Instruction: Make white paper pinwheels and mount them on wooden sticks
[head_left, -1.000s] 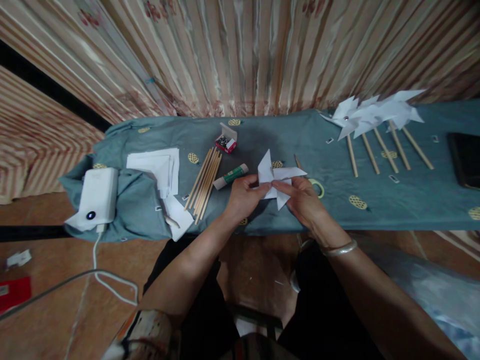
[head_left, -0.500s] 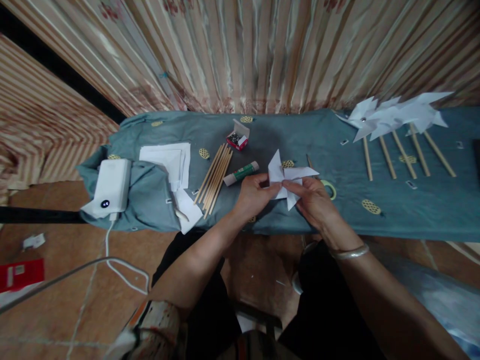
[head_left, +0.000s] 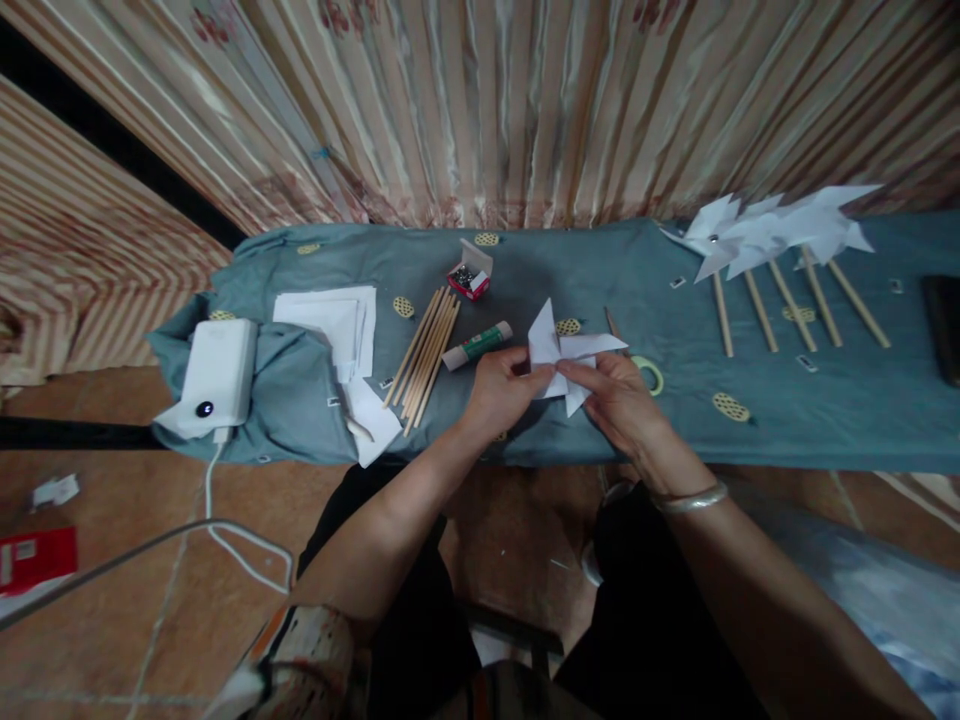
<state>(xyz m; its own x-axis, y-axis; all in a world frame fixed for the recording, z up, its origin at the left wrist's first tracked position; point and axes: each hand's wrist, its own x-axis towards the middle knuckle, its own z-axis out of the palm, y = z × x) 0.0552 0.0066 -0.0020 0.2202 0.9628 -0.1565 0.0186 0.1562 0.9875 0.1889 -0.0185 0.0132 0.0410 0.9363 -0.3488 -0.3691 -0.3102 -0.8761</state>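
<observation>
A white paper pinwheel (head_left: pixel 546 345) with folded blades is held between my two hands, just above the cloth. My left hand (head_left: pixel 504 388) pinches its left side, the thumb lying near the centre. From the right, my right hand (head_left: pixel 616 398) grips it, thumb and fingers closed at the middle; some fingertips are hidden behind the paper. A green-and-white glue stick (head_left: pixel 478 345) lies just beyond my left hand. Close to my right hand are scissors with a pale green handle (head_left: pixel 649 375), partly covered by the hand.
Thin wooden sticks (head_left: pixel 425 358) lie left of the glue stick, below an open red box of small metal pins (head_left: pixel 469 279). Paper sheets (head_left: pixel 365 330) and a white power bank (head_left: pixel 219 372) are farther left. Several finished pinwheels (head_left: pixel 780 232) rest at the right; a dark object (head_left: pixel 942 330) sits at the edge.
The whole view has shifted slightly, so things appear a little farther left. Both hands keep their hold on the paper pinwheel, with almost no change in pose.
</observation>
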